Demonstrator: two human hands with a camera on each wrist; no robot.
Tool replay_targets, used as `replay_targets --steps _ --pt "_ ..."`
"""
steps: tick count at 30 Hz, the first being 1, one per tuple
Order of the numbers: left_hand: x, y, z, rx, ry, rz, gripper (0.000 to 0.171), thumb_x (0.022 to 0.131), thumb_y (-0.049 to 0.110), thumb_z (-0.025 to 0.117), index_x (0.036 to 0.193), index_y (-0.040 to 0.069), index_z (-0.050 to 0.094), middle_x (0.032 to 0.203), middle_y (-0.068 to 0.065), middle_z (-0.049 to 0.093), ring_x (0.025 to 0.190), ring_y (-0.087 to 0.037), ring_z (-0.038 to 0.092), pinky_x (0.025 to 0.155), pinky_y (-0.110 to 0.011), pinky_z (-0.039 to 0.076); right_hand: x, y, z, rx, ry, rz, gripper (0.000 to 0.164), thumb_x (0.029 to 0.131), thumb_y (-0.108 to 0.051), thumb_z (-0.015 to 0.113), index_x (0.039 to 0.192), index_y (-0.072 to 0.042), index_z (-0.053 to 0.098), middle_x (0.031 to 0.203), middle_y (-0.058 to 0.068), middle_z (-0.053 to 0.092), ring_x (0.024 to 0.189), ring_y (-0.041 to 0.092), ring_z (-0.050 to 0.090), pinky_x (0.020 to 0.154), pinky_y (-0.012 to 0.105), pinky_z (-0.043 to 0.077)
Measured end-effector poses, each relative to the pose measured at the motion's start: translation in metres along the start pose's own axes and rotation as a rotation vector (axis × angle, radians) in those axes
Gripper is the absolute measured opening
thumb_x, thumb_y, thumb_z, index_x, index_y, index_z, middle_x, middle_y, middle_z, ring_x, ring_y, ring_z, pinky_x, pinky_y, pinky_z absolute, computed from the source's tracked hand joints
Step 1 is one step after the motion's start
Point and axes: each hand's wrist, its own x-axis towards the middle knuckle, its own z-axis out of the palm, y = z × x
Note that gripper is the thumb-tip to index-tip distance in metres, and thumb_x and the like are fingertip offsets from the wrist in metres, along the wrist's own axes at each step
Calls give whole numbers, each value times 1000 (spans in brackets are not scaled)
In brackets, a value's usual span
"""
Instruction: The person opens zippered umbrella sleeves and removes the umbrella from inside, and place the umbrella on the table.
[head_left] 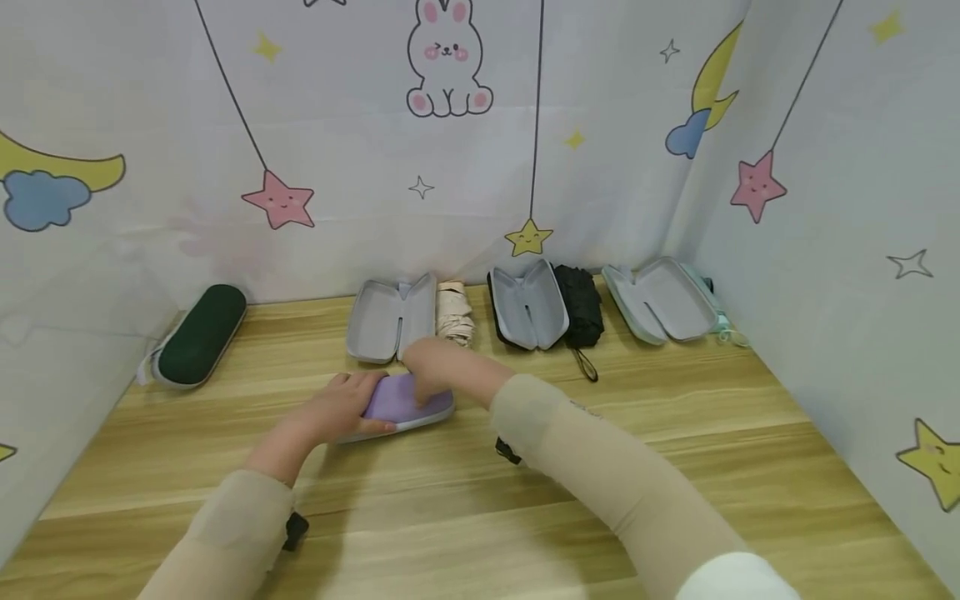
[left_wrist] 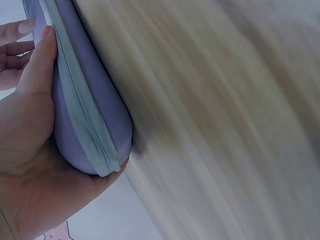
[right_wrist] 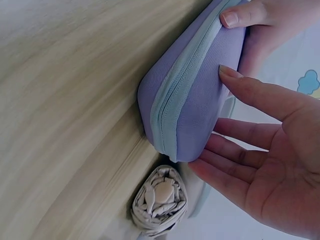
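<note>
A closed purple zip case (head_left: 396, 401) with a pale blue zipper band lies on the wooden table. The left hand (head_left: 347, 406) grips its left end, thumb along the front side; in the left wrist view the palm wraps the rounded end of the case (left_wrist: 92, 100). At the other end is the right hand (head_left: 441, 367), reaching in from above. In the right wrist view, this hand (right_wrist: 270, 150) holds the case (right_wrist: 200, 105) lightly, thumb on its upper face and fingers along the far side and end.
Three opened grey-lined cases (head_left: 375, 321) (head_left: 527, 304) (head_left: 663, 300) line the back. Beside them sit a beige folded umbrella (head_left: 454, 312), a black folded umbrella (head_left: 581, 304) and a partly hidden mint item (head_left: 722, 321). A dark green case (head_left: 202, 336) lies at the left, near the printed curtain.
</note>
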Motion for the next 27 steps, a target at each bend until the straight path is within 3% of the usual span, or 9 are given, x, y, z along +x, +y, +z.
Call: replay_targets --steps 6,17,27 --pt "12 12 2 35 7 12 84 87 53 67 143 -3 37 139 -25 44 124 -49 39 100 -58 35 -8 13 1 -66 2 11 29 78 -31 82 82 -11 60 78 -3 56 69 13 50 59 26 43" --pt "31 40 4 93 6 39 84 86 53 68 142 -3 39 136 -24 46 119 -46 45 101 -54 37 -33 34 0 15 -16 28 24 79 -24 82 83 -9 64 76 -2 58 65 13 49 56 26 42" --pt "50 56 11 137 -18 39 87 86 58 65 144 0 37 135 -20 47 120 -44 45 101 -51 37 -48 51 3 -3 -10 75 24 78 -24 82 88 -8 67 79 -2 61 68 14 53 61 28 46"
